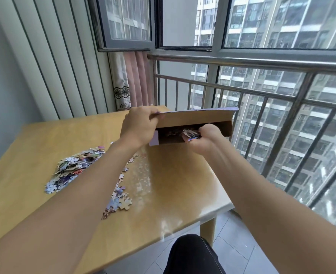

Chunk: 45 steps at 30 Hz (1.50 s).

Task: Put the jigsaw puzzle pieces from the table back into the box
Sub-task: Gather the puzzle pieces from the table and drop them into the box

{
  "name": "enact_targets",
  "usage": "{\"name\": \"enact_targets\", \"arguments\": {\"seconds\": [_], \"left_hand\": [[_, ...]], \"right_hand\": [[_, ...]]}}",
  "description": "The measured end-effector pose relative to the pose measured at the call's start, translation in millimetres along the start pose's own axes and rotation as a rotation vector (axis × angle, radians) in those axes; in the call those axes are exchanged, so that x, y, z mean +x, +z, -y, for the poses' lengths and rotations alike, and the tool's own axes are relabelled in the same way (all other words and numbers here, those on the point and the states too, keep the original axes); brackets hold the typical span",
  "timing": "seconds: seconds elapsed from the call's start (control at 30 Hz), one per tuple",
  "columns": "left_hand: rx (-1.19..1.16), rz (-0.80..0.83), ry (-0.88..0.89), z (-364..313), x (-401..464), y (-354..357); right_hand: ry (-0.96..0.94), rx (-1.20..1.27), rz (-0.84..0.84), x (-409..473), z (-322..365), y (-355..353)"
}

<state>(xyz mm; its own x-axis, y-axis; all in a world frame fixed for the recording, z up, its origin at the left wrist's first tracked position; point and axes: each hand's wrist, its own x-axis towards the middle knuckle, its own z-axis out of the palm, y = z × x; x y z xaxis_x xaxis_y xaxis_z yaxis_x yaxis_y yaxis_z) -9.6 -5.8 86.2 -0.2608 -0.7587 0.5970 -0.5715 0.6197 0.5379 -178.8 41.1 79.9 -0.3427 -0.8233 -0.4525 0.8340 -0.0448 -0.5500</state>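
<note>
A flat cardboard puzzle box [225, 128] with purple edges is held above the far right of the wooden table [34, 143], its open end facing me. My left hand [140, 127] grips the box's upper flap and holds it up. My right hand [201, 138] clutches a bunch of puzzle pieces [191, 133] at the box's opening. More pieces show dimly inside. A heap of loose pieces [72, 168] lies on the table at the left, and a scattered trail of pieces [118, 198] runs along beside my left forearm.
A metal railing [262, 89] and glass windows stand right behind the table's far and right edges. A pink curtain [131, 82] hangs in the corner. My dark-clothed knee [191, 256] sits under the table's near right corner, by a table leg.
</note>
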Motion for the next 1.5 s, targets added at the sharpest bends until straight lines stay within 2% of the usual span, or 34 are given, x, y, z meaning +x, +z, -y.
{"name": "enact_targets", "arguments": {"seconds": [0.1,0.2,0.4,0.5,0.57,0.63,0.7,0.77,0.8,0.83,0.93,1.03,1.13,1.27,1.43,1.5], "left_hand": [[-0.038,-0.006,0.014,-6,3,-8],[-0.077,0.010,0.027,-12,7,-15],[-0.099,0.006,0.025,-10,6,-19],[-0.100,0.003,0.015,-8,4,-19],[-0.100,0.012,0.010,-10,3,-17],[-0.102,0.012,0.007,-9,3,-15],[-0.095,0.000,0.001,-8,5,-15],[-0.082,-0.011,0.003,-7,6,-14],[-0.078,-0.011,0.002,-7,7,-13],[-0.074,-0.011,0.001,-7,7,-13],[-0.098,-0.067,0.027,-8,13,-15],[-0.148,-0.116,0.069,-15,23,-21],[-0.135,-0.126,0.098,-17,30,-26],[-0.159,-0.198,0.094,-16,37,-29],[-0.251,-0.186,0.009,-13,44,-32],[-0.255,-0.164,-0.026,-11,44,-32]], "right_hand": [[-0.006,0.078,0.012,5,9,14],[0.020,0.177,0.181,10,16,21],[-0.007,-0.109,0.286,8,27,11],[-0.078,-0.243,0.206,4,25,3],[-0.232,-0.488,0.102,2,22,-7],[-0.526,-0.947,0.042,-1,18,-18],[-0.924,-1.493,0.196,-3,15,-28],[-1.077,-1.991,0.361,-1,11,-34],[-1.135,-2.174,0.342,3,11,-37],[-1.230,-2.264,0.254,9,12,-38],[-1.522,-2.172,0.092,17,24,-35],[-1.694,-1.992,0.098,18,41,-16],[-1.708,-1.916,0.090,12,48,6],[-1.849,-1.759,0.167,3,53,14],[-1.919,-1.679,0.231,-3,59,25],[-1.875,-1.711,0.270,-4,57,24]]}}
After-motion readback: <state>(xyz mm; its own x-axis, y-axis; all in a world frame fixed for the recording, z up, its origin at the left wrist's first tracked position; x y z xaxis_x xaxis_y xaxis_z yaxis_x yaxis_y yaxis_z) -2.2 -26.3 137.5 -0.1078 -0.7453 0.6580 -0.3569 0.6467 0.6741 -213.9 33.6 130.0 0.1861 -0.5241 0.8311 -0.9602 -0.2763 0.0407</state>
